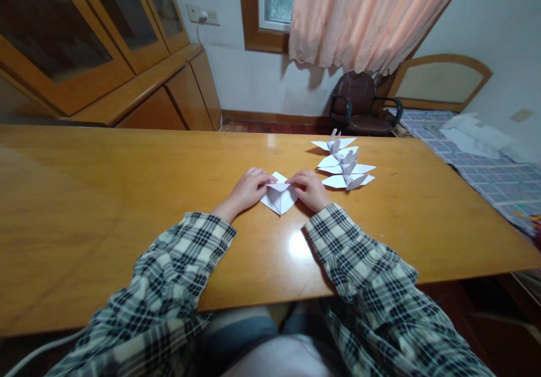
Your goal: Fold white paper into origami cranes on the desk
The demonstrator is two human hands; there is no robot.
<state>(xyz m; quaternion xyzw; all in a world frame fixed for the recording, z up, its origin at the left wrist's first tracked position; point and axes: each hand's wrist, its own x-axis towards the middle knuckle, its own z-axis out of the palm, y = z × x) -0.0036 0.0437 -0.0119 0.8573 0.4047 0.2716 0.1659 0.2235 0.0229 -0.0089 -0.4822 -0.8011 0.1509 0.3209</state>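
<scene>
A partly folded sheet of white origami paper (279, 199) lies on the wooden table, one corner pointing towards me and a creased flap across its upper half. On its left edge rest the fingers of my left hand (250, 188), closed on the paper. My right hand (311, 190) grips the opposite edge, thumb and fingers pressed together there. Just beyond my right hand stand several finished paper cranes (349, 181) in a row, wings spread. Part of the paper's sides is hidden under my fingers.
The glossy wooden table (127, 213) spreads wide to both sides. Behind it are a wooden cabinet (147, 106) at left, a brown office chair (359, 98) and a pink curtain (355, 16). A bed (477, 168) with checked cover stands at right.
</scene>
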